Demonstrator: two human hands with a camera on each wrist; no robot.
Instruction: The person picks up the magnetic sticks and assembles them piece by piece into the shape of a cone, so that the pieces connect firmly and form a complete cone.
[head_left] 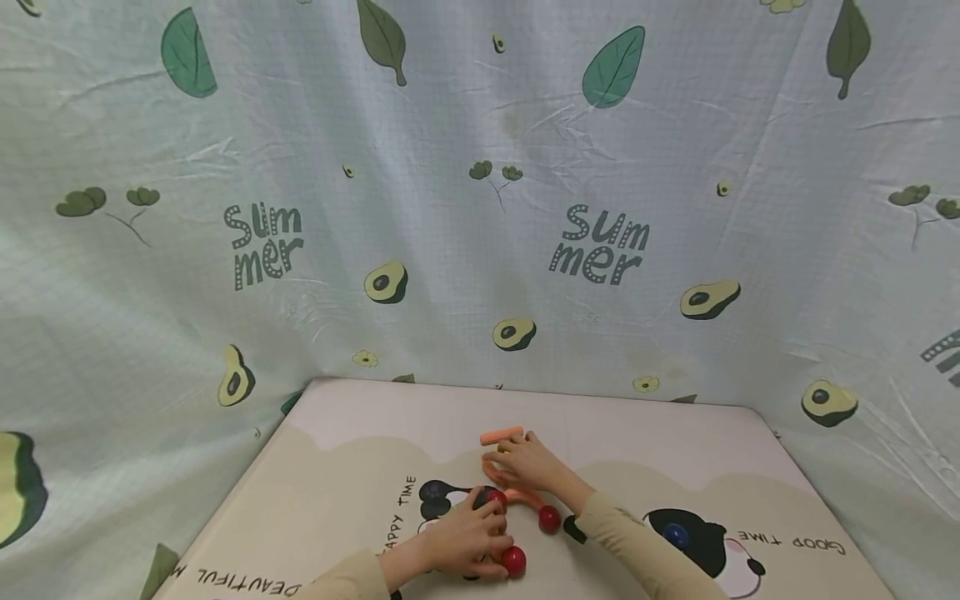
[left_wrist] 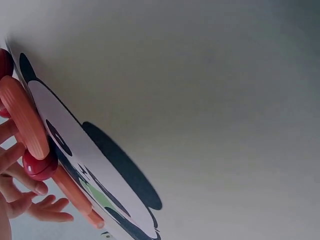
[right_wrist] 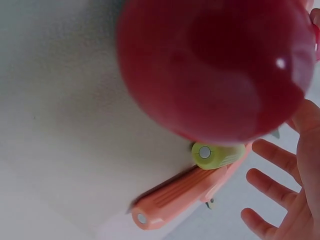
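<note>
My left hand (head_left: 468, 537) bends over the toy pieces at the front, its fingers and thumb between two glossy red balls (head_left: 513, 560). Against its fingers in the left wrist view lies a curved orange rod (left_wrist: 25, 117), with a red ball (left_wrist: 40, 165) at its end. My right hand (head_left: 528, 462) hovers over the pieces farther back, fingers spread. Close to them are a yellow-green rod (right_wrist: 217, 156) and a straight orange rod (right_wrist: 172, 200). Another curved orange rod (head_left: 527, 498) meets a red ball (head_left: 550, 519) below the right hand. The palms hide some pieces.
The pieces lie on a pale table (head_left: 352, 417) printed with pandas and words. A dark blue ball (head_left: 676, 535) sits at the right, beyond the right forearm. A patterned curtain (head_left: 450, 217) hangs behind the table's far edge.
</note>
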